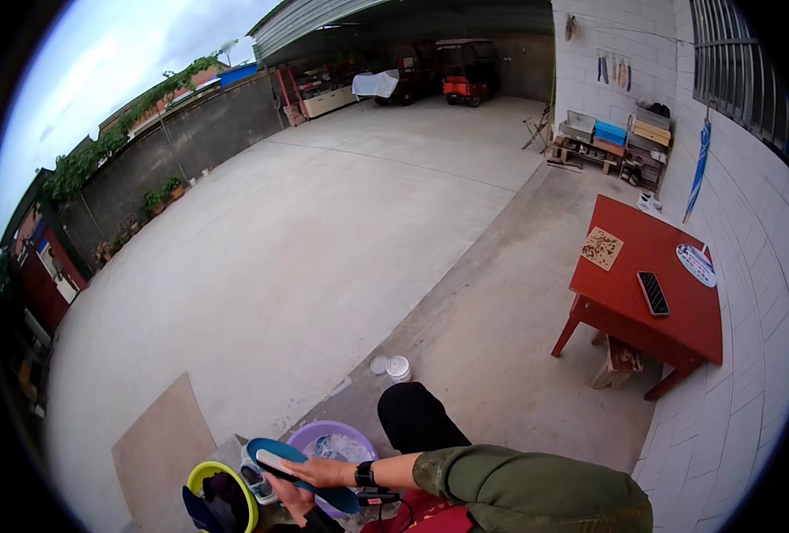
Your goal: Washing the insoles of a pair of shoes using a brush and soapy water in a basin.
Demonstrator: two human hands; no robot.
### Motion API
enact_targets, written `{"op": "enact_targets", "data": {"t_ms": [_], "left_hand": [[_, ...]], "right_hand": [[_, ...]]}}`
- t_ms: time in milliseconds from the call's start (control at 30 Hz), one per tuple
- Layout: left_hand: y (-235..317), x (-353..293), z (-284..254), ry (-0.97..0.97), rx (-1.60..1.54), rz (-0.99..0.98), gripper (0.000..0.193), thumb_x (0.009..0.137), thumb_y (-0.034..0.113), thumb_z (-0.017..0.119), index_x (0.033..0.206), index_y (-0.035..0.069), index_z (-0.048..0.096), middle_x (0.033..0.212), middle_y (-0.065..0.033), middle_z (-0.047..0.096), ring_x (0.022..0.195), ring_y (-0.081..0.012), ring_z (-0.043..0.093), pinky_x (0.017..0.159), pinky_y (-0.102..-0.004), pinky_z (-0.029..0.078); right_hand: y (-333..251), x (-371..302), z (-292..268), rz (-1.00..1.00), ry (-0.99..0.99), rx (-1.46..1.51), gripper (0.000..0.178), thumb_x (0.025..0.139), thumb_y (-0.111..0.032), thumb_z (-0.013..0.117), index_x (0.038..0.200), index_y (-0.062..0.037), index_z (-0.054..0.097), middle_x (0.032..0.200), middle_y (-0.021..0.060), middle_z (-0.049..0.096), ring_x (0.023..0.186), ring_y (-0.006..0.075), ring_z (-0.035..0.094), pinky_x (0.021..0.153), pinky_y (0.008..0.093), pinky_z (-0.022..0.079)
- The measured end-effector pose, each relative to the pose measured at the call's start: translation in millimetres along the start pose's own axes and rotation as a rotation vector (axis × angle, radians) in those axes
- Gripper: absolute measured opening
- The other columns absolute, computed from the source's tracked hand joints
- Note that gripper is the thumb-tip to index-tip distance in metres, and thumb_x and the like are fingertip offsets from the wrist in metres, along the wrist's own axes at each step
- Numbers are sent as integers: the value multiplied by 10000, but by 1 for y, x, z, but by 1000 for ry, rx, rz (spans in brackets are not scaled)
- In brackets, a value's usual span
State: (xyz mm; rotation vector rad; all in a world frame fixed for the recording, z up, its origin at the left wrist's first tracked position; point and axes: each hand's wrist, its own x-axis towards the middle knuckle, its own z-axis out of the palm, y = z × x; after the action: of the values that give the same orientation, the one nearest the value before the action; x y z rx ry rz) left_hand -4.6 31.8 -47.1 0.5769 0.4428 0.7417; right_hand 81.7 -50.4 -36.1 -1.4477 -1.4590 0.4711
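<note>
The two hands were close together, both clamped on the work: the right hand, with a dark watch on its wrist, gripped a white block flat against a long teal sole, while the left hand held that sole from below. I couldn't tell whether the block was a brush or soap. The sole lay slantwise between the hands, over the near side of a purple basin, which held sudsy water and something bluish.

Just left of the hands stood a pale shoe, beside a yellow-green bucket stuffed with dark cloth. Ahead and to the right of them, the person's dark-clad knee jutted out, and just past it a white tub sat by a round lid. Farther left, a brown sheet lay on the concrete.

Well off to the right of the hands was a red bench carrying a phone, a speckled tan square and an oval fan; a wooden stool was tucked underneath. Beyond it, a blue umbrella hung against the white wall. Far ahead, a red vehicle was parked under the roof.
</note>
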Motion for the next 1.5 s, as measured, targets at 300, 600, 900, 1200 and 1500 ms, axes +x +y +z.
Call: {"op": "enact_targets", "data": {"t_ms": [300, 600, 900, 1200, 1500], "left_hand": [[15, 17, 26, 85, -29, 45, 528, 824, 484, 180, 970, 67, 469, 898, -78, 531, 810, -221, 517, 721, -340, 423], [1, 4, 23, 35, -17, 48, 490, 846, 427, 190, 1094, 56, 394, 1045, -80, 472, 951, -207, 460, 828, -314, 364], [-6, -5, 58, 4, 66, -1, 443, 854, 387, 247, 1107, 52, 389, 1038, -69, 475, 933, -179, 469, 801, -297, 382], [17, 7, 25, 107, 196, 193, 360, 854, 302, 319, 1082, 29, 381, 912, -66, 492, 834, -172, 488, 744, -294, 400], [13, 4, 33, 146, 208, 340, 311, 867, 246, 282, 1010, 3, 411, 906, -91, 496, 812, -168, 494, 715, -268, 406]], "right_hand": [[-5, -29, -14, -109, -19, -59, 448, 778, -139, 437, 1199, -90, 291, 718, 230, 520, 624, 381, 506, 528, 419, 393], [-9, 25, -20, -104, 72, -191, 400, 777, -148, 427, 1158, -63, 342, 637, 229, 512, 576, 379, 499, 523, 442, 389], [-13, 39, -46, -18, 174, -183, 396, 775, -140, 430, 1155, -69, 347, 652, 234, 510, 586, 384, 498, 502, 443, 381], [-13, -23, -17, 7, -59, -56, 429, 776, -139, 446, 1187, -91, 329, 805, 249, 517, 693, 385, 519, 587, 409, 414], [-18, 9, -15, -129, 61, -104, 419, 779, -128, 434, 1173, -37, 323, 676, 241, 506, 624, 384, 502, 546, 401, 402]]}}
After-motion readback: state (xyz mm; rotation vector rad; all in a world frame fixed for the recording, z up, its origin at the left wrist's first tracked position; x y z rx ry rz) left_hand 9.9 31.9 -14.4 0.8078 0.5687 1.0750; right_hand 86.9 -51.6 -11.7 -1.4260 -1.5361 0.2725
